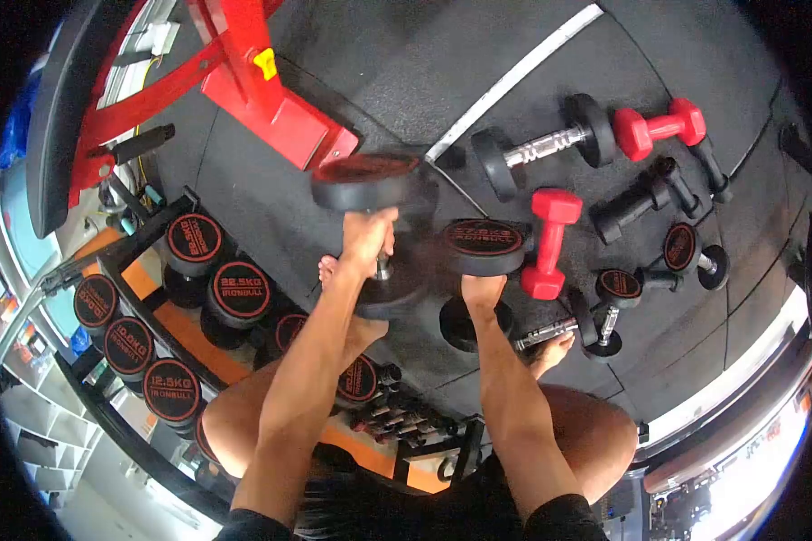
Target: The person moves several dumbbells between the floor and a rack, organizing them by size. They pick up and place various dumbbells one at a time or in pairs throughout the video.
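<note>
**Two black dumbbells gripped above the gym floor**

Left hand (367,236) clenched, fingers wrapped round the handle of a black dumbbell (370,180) held upright, one round head above the fist, the other below. Right hand (483,288) likewise closed on a second black dumbbell (485,245), its labelled head facing up, lower head beneath the wrist. Both weights off the floor (397,81), just in front of the bare knees and feet.

Relative to the right-hand dumbbell: red dumbbell (550,243) just beside it on the far side from the left hand; chrome-handled dumbbell (546,144) beyond that, next to a white floor line (514,77); another red dumbbell (659,126) farther out; several small black dumbbells scattered nearby. Across from it, past the left forearm: rack (153,298) of labelled black dumbbells, red frame (262,99) above.
</note>
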Demonstrator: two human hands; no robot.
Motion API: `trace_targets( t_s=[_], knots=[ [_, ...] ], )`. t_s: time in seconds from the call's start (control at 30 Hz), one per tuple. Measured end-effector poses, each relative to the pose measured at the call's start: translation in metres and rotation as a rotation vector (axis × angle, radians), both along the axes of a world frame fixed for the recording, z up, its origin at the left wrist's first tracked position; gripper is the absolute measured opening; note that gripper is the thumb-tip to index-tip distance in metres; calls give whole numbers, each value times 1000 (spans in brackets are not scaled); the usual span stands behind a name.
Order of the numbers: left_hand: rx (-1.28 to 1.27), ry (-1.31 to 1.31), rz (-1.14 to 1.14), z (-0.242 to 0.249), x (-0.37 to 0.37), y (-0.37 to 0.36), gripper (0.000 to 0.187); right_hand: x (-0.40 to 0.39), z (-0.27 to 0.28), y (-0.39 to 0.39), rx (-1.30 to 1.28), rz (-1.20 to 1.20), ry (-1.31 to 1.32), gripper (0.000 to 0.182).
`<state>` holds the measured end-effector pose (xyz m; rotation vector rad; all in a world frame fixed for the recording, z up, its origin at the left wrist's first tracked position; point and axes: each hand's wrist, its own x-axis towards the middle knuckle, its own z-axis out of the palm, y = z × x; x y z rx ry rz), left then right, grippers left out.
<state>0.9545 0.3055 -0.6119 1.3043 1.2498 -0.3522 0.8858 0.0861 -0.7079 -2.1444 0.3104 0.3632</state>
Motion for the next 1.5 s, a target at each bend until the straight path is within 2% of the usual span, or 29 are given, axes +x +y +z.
trace_targets(
  t_s=[0.1, 0.2, 0.3, 0.33, 0.4, 0.47, 0.53, 0.63, 0.73, 0.87, 0.93, 1.03, 1.13, 1.2, 1.3, 1.43, 1.47, 1.5],
  knots=[
    [113, -10, -172, -12, 44, 5, 32, 3, 3, -1, -47, 15, 14, 37],
    [184, -27, -208, -40, 72, 6, 32, 1, -4, -1, -70, 87, -53, 41],
    [252, 8, -271, -63, 96, 7, 34, -1, -4, 0, -100, 66, -38, 45],
    [266, 25, -283, -71, 101, 7, 33, 2, -2, 0, -32, 49, -25, 46],
    [273, 43, -304, -86, 114, 9, 29, 9, -5, -1, -58, 53, -110, 48],
    [271, 79, -320, -92, 111, 17, 29, -7, 0, 1, -104, 112, -104, 49],
    [410, 171, -365, -95, 118, 19, 31, -3, -9, -2, -181, 222, -85, 51],
    [507, 252, -390, -91, 120, 14, 37, -7, -11, -1, 52, 34, -40, 52],
    [532, 285, -372, -101, 120, 21, 38, -6, -4, -2, -144, 184, -15, 52],
    [651, 254, -405, -120, 113, 23, 37, -16, -16, 0, -98, 65, 43, 53],
    [680, 242, -405, -117, 116, 18, 36, -9, -9, 1, -153, 99, -62, 53],
    [628, 250, -371, -97, 123, 9, 34, 2, 3, 2, -25, 32, -54, 54],
    [594, 246, -377, -92, 125, 8, 33, 0, 7, 2, -14, 23, 230, 44],
    [646, 191, -387, -91, 126, 9, 33, -3, 5, 4, -102, -6, 290, 51],
    [526, 314, -431, -85, 128, 12, 31, -12, -7, 3, -156, 15, 237, 55],
    [271, 119, -377, -87, 113, 24, 40, -17, -21, 3, -223, 142, 108, 41],
    [342, 134, -577, -83, 110, 30, 45, -13, -12, 0, -244, 218, -106, 39],
    [470, 164, -739, -69, 110, 33, 46, -13, -16, -1, -207, 163, -55, 39]
  ],
)
